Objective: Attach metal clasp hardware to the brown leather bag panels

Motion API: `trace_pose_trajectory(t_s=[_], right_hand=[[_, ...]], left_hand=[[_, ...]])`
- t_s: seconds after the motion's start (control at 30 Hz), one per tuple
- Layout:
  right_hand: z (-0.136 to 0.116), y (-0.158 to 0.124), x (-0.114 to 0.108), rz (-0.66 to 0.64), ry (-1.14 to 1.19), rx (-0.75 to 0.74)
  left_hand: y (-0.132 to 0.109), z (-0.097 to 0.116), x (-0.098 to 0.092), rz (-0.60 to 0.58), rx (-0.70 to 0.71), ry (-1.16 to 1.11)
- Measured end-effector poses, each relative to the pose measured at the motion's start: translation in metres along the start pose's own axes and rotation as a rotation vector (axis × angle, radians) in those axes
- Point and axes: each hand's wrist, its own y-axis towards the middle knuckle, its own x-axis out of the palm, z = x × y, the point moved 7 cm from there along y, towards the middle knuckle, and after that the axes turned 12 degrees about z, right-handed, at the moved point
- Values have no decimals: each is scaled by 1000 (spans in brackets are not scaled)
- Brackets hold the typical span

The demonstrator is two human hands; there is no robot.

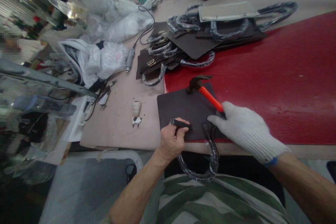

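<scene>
My bare left hand (172, 138) is closed round a short dark metal punch (181, 123), which tilts over a dark brown leather panel (178, 106). In my white-gloved right hand (244, 127) is a claw hammer (210, 98) with an orange handle; its dark head is over the panel's far part. The panel lies at the table's front edge, partly on the red sheet. From it a plastic-wrapped bag handle (214, 161) hangs over the edge toward my lap. The punch's tip is hard to make out near my fingers.
A red sheet (275, 84) covers the right of the table. Behind lies a pile of dark bag panels (194, 43) with wrapped handles. A taped two-pronged tool (137, 113) and an electric screwdriver (129, 59) lie left. Plastic-wrapped bundles (112, 59) crowd the far left.
</scene>
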Motion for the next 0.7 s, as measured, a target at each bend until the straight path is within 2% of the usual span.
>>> trace_pose_trajectory(t_s=[0.2,0.33,0.5,0.7], right_hand=[[-1,-2,-3,3,-10,-2],[0,-2,-2,3,-9,2],[-2,-3,-1,21,-14,-13],[-3,-4,-3,27,-34,-9]], left_hand=[[4,3,3,-47,18,-28],[2,3,4,-32,0,-16],[1,8,6,-58,79,-56],[3,1,7,-59,-28,-42]])
